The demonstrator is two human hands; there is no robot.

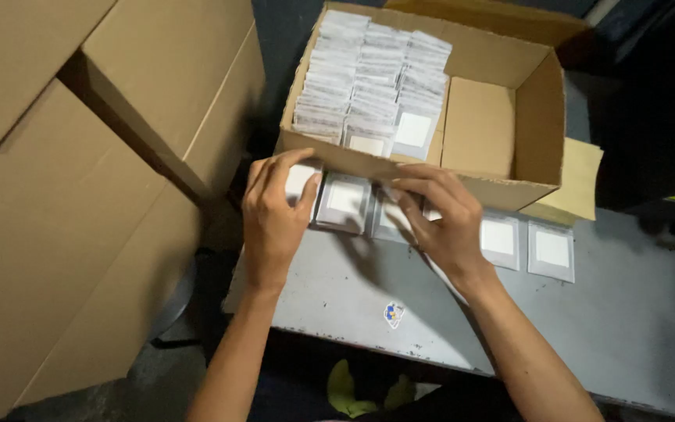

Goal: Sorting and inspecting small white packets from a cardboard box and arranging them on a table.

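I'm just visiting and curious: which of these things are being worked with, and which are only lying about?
In use: left hand, right hand, packets on the table, open box of packed packets.

Lying about: big cartons, sticker.

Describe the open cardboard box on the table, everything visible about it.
The open cardboard box is plain brown, flaps folded outward, and sits on the grey table. Its left part holds tight rows of small clear packets with white inserts; its right part shows bare cardboard. Both hands work just below its front wall.
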